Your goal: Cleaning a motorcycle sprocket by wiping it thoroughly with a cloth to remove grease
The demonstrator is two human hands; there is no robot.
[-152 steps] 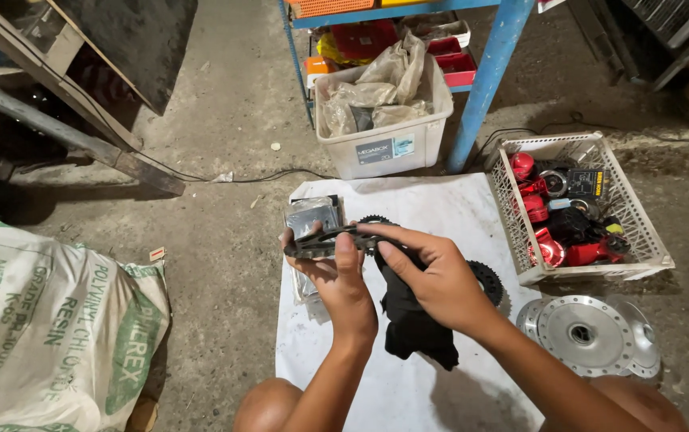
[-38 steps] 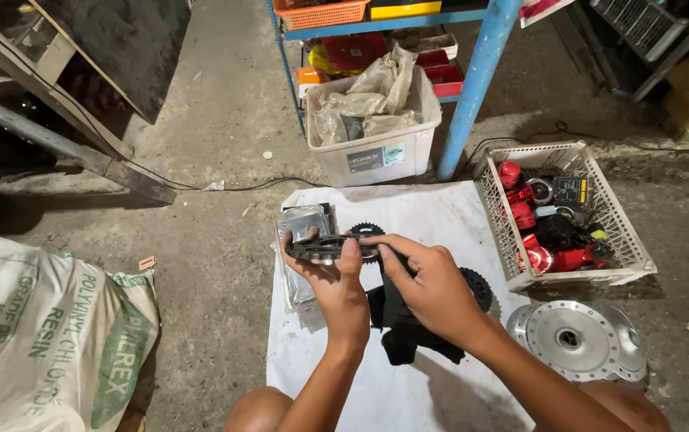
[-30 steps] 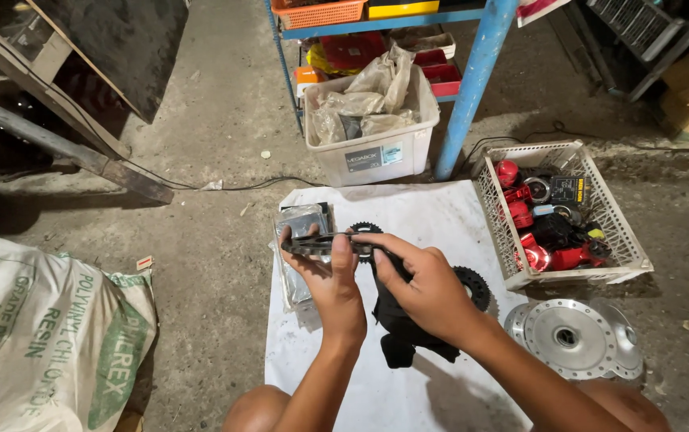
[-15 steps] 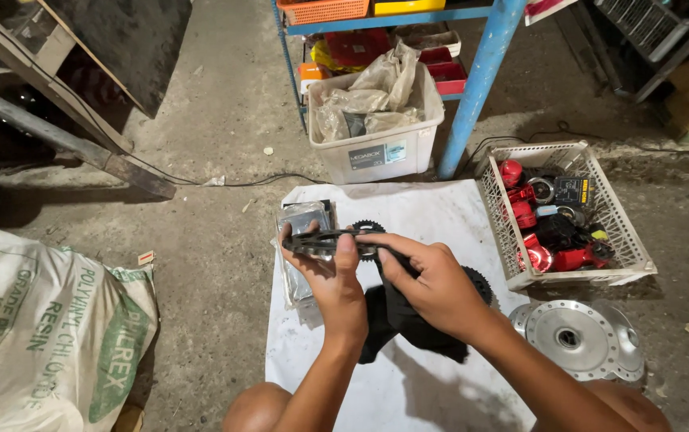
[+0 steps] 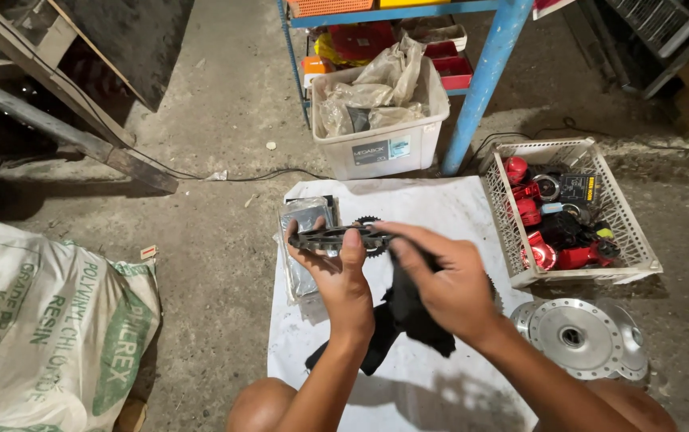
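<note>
Here, nearest to me, my left hand point(image 5: 343, 282) is closed around a dark toothed sprocket point(image 5: 336, 238), holding it flat and edge-on just above the white sheet point(image 5: 440, 208) spread on the concrete floor. My right hand point(image 5: 448, 280) is clenched on a black rag point(image 5: 408, 316), its fingers pressed against the sprocket's right end; the rag hangs down under both hands. Just beyond the left hand a silvery foil packet point(image 5: 303, 220) lies on the sheet. To my right, a round metal hub point(image 5: 576, 340) rests on the floor, and past it a white wire basket point(image 5: 624, 232) holds red and black parts. Farther off, a clear plastic tub point(image 5: 380, 148) stuffed with crumpled bags sits beside the blue shelf leg point(image 5: 480, 88). A printed sack point(image 5: 48, 320) lies on my left.
</note>
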